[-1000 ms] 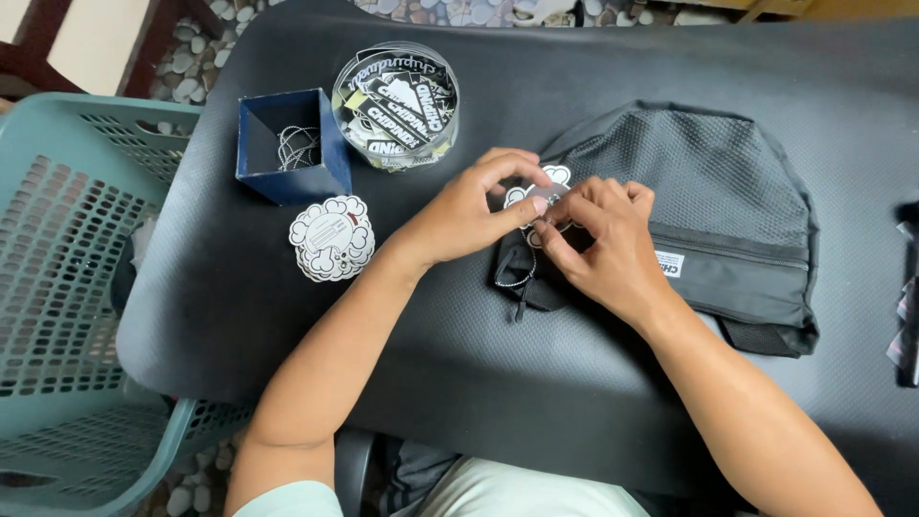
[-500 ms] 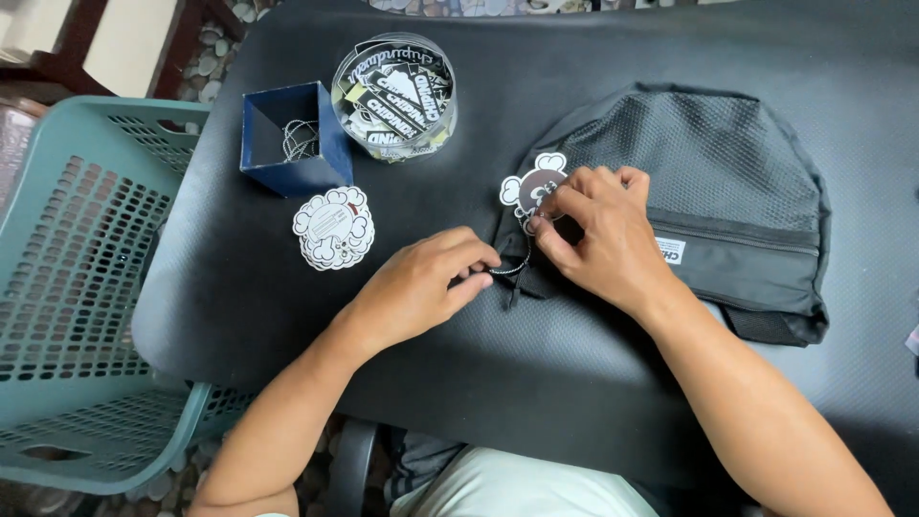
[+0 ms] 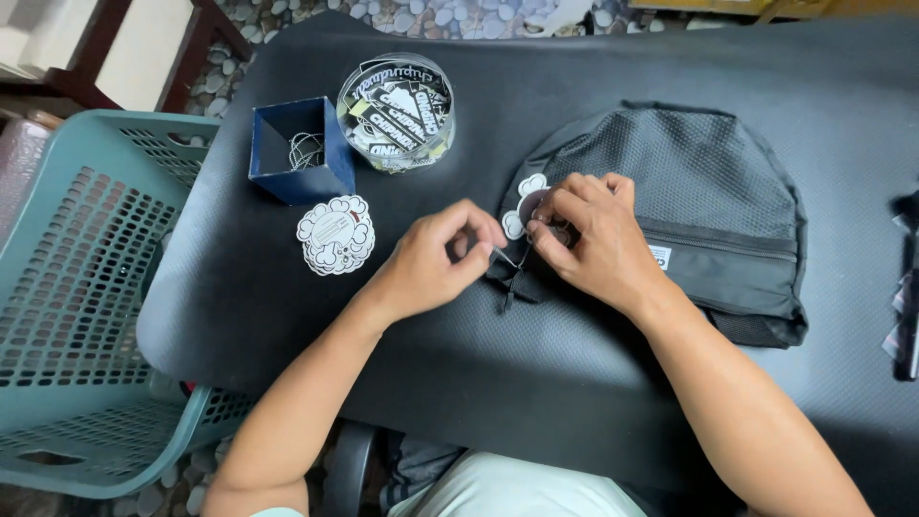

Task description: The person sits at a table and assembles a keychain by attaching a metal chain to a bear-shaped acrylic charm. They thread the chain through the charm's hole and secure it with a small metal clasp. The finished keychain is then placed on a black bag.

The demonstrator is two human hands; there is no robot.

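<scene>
My left hand point(image 3: 436, 263) pinches a thin string point(image 3: 509, 260); right hand point(image 3: 584, 235) pins the tag point(image 3: 525, 203) (fingers closed) on the backpack point(image 3: 708, 182) — string could slip loose.

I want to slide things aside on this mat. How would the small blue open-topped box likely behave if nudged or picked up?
The small blue square open-topped box looks like thin card, so it is probably light and stiff, but easy to crush. It holds only a small coil of thin wire, so a nudge would likely move it easily. On the textured black mat it might catch and tip rather than glide.
</scene>
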